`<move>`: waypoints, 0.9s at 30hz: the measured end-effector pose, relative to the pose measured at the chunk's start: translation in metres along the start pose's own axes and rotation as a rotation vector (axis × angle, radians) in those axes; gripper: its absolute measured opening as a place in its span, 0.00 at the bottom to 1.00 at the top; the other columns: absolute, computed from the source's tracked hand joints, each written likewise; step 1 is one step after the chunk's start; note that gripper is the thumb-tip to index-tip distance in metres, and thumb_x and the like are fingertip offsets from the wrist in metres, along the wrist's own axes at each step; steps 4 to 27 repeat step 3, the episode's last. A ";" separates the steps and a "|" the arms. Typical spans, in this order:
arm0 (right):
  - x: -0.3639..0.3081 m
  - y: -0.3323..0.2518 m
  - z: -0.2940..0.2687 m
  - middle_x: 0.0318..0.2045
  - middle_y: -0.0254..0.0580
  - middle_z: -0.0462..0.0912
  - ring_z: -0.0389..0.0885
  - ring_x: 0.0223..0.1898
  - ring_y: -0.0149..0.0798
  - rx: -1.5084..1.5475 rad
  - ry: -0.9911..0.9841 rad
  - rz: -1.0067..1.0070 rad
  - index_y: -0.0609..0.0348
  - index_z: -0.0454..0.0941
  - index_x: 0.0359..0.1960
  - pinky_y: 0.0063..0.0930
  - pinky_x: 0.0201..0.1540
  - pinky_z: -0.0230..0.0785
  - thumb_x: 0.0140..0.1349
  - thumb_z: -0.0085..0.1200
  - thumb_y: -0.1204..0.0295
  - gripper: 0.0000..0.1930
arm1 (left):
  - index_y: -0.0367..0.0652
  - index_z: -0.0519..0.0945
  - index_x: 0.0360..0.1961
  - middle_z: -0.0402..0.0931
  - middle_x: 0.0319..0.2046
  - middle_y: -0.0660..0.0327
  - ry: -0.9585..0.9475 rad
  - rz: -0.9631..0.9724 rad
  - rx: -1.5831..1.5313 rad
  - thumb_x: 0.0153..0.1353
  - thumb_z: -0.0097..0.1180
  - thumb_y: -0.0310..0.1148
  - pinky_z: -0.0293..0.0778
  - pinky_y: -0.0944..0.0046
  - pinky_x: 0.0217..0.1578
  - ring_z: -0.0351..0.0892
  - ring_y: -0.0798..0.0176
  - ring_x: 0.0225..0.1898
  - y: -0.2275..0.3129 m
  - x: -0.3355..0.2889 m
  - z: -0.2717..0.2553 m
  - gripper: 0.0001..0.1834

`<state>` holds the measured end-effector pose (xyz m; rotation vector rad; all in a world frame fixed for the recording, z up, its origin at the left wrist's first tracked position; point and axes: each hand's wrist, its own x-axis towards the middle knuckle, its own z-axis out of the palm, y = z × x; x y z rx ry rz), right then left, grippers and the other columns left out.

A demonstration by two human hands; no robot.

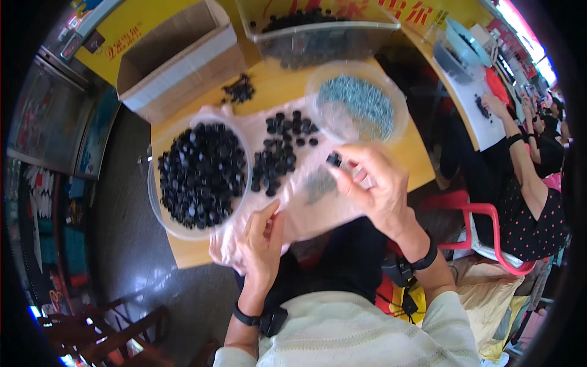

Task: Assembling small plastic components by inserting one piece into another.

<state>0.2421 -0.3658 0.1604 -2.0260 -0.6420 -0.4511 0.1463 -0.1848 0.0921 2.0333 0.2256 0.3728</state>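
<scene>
My right hand is raised over the right part of a pale pink cloth. Thumb and fingertips pinch a small black round cap. Low over the cloth's front left edge, my left hand has its thumb and fingers pressed together; what they hold, if anything, is hidden. Loose black caps lie between the hands and the back of the cloth. A small heap of grey screws sits left of my right hand. Behind it stands a clear bowl partly filled with silvery screws.
A clear tub heaped with black caps stands at the table's left. Behind are an open cardboard box, small black pieces and a clear bin of dark parts. Rightward, another person's hand reaches over a second table, beside a red chair.
</scene>
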 end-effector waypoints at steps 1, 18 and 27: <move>0.017 0.006 -0.004 0.31 0.41 0.78 0.74 0.25 0.34 0.005 0.031 0.014 0.58 0.78 0.38 0.22 0.23 0.70 0.50 0.60 0.77 0.12 | 0.38 0.79 0.41 0.75 0.24 0.58 0.058 0.141 0.193 0.51 0.59 0.20 0.69 0.71 0.24 0.72 0.69 0.21 -0.004 0.007 0.000 0.14; 0.061 0.015 -0.013 0.33 0.41 0.79 0.75 0.26 0.33 -0.107 0.063 0.031 0.58 0.78 0.39 0.23 0.23 0.71 0.54 0.58 0.73 0.11 | 0.40 0.80 0.40 0.76 0.24 0.56 0.054 0.089 0.240 0.50 0.59 0.21 0.71 0.70 0.25 0.74 0.66 0.22 -0.011 0.010 0.002 0.14; 0.061 0.015 -0.013 0.33 0.41 0.79 0.75 0.26 0.33 -0.107 0.063 0.031 0.58 0.78 0.39 0.23 0.23 0.71 0.54 0.58 0.73 0.11 | 0.40 0.80 0.40 0.76 0.24 0.56 0.054 0.089 0.240 0.50 0.59 0.21 0.71 0.70 0.25 0.74 0.66 0.22 -0.011 0.010 0.002 0.14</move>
